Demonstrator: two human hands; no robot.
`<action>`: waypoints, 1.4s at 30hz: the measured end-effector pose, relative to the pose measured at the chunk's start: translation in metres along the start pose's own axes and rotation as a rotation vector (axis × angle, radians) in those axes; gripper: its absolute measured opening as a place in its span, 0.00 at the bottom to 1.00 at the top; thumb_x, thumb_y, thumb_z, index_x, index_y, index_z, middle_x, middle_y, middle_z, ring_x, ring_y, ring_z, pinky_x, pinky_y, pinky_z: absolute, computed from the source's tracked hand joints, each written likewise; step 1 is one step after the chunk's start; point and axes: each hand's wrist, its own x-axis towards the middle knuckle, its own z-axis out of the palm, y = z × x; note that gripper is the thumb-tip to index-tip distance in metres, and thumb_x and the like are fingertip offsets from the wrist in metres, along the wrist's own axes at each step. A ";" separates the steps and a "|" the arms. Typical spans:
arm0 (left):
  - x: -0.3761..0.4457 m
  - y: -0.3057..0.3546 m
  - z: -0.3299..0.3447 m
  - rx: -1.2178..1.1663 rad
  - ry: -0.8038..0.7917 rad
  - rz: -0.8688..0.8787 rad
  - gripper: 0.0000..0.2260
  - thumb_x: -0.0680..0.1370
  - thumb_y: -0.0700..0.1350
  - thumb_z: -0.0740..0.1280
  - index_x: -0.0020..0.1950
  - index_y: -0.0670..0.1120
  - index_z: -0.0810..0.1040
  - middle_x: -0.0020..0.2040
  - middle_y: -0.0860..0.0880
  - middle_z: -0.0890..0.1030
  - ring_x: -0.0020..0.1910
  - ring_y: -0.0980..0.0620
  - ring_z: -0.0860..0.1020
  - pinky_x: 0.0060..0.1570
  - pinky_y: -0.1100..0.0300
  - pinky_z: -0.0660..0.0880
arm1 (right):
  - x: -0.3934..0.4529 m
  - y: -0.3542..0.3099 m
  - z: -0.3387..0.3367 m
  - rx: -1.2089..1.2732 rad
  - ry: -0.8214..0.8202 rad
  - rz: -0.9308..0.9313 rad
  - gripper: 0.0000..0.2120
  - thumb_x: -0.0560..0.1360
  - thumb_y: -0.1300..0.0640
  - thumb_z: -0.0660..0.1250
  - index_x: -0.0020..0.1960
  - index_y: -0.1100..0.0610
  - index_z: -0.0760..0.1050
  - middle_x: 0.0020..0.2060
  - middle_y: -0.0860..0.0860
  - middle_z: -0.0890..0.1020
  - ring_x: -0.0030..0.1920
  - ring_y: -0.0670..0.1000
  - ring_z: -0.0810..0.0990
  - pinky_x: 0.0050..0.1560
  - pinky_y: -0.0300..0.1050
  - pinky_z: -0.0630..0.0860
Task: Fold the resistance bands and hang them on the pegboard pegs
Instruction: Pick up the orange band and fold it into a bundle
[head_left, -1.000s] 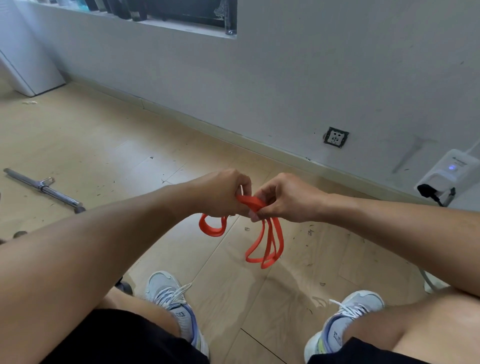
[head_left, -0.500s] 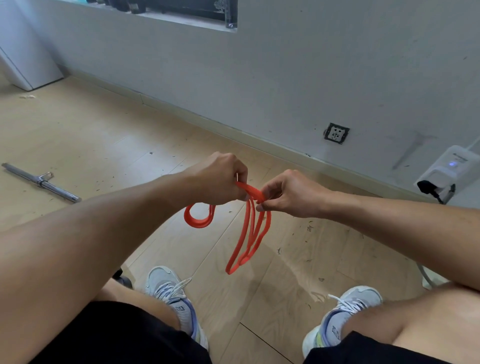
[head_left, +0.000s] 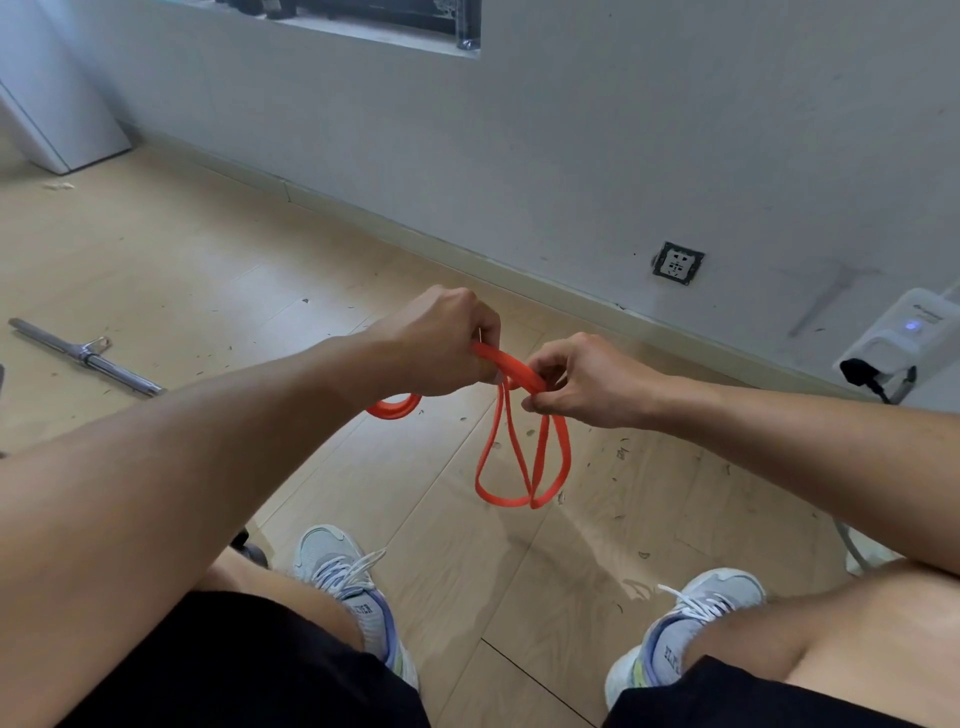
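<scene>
An orange resistance band (head_left: 519, 457) hangs folded in loops between my two hands, above the wooden floor. My left hand (head_left: 441, 343) is fisted around its upper strands, and a short loop pokes out below that fist to the left. My right hand (head_left: 582, 382) pinches the strands just to the right, with two longer loops dangling beneath it. No pegboard or pegs are in view.
A grey wall with a socket (head_left: 677, 263) runs across the back. A white device (head_left: 904, 338) with a blue light sits at the right. A metal bar (head_left: 85, 356) lies on the floor at the left. My knees and grey shoes (head_left: 353, 587) fill the foreground.
The hanging loops have swung from left to right and spread apart under my right hand. The short loop below my left fist has become smaller. Both hands keep their hold.
</scene>
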 end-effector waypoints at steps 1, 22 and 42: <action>0.000 0.001 0.000 0.000 0.007 0.005 0.09 0.74 0.52 0.75 0.42 0.49 0.80 0.33 0.55 0.77 0.30 0.56 0.72 0.30 0.67 0.65 | 0.000 0.000 0.000 -0.002 0.005 -0.002 0.09 0.77 0.57 0.74 0.57 0.55 0.85 0.46 0.47 0.85 0.46 0.48 0.85 0.42 0.34 0.78; 0.000 0.000 0.001 -0.089 0.064 0.026 0.11 0.76 0.53 0.74 0.49 0.47 0.81 0.35 0.55 0.77 0.31 0.56 0.72 0.31 0.68 0.66 | -0.001 -0.002 0.007 0.234 0.007 -0.060 0.10 0.76 0.59 0.76 0.55 0.60 0.85 0.47 0.52 0.89 0.49 0.48 0.88 0.60 0.52 0.83; 0.001 -0.005 0.000 -0.067 -0.076 0.024 0.09 0.78 0.53 0.72 0.50 0.49 0.80 0.38 0.50 0.79 0.35 0.53 0.75 0.36 0.60 0.73 | -0.002 0.001 0.008 0.202 -0.122 0.037 0.09 0.75 0.55 0.77 0.54 0.57 0.84 0.48 0.53 0.88 0.51 0.51 0.88 0.62 0.58 0.82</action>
